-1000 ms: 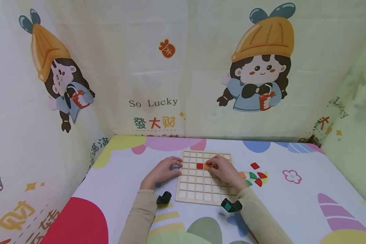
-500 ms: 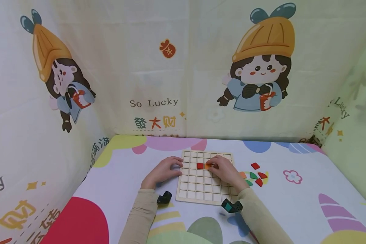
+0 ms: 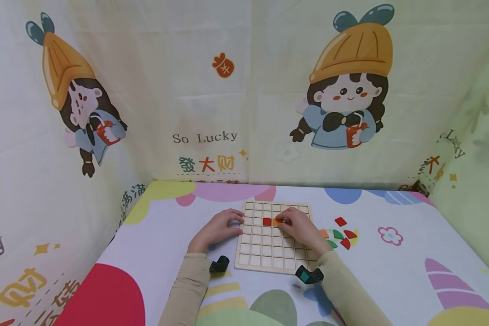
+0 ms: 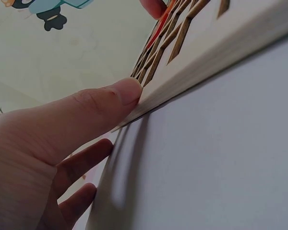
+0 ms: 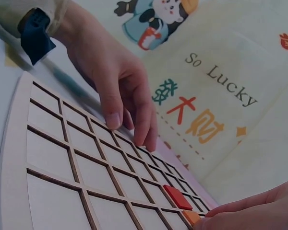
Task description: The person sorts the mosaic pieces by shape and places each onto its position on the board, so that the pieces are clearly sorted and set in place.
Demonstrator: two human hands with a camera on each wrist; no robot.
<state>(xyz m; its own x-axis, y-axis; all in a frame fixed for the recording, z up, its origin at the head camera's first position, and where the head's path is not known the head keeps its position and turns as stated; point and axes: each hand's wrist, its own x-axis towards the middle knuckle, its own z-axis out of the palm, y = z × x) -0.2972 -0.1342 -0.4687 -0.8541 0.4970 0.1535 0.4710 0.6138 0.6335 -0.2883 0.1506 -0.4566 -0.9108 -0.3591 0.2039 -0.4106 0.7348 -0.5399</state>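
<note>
A wooden grid board (image 3: 265, 270) lies on the table between both hands. In one of its cells sits a red square tile (image 3: 266, 222). Just right of it is an orange tile (image 3: 275, 222), partly covered by the fingers of my right hand (image 3: 299, 226), which pinch it at the board. In the right wrist view, a fingertip meets the orange tile (image 5: 191, 217) beside the red tile (image 5: 177, 197). My left hand (image 3: 218, 228) rests at the board's left edge, fingers loosely spread. Its thumb touches the frame in the left wrist view, where the hand (image 4: 62, 124) holds nothing.
Right of the board lie loose tiles: a red diamond (image 3: 340, 222), red quarter-round pieces (image 3: 345, 243), green pieces (image 3: 338, 234) and an orange one (image 3: 323, 233), partly behind the right wrist. A printed cloth (image 3: 391, 290) covers the table, and patterned curtains (image 3: 269, 104) enclose it.
The orange tile has shifted very slightly left, toward the red tile, under the right fingers. The left hand and the board keep their places.
</note>
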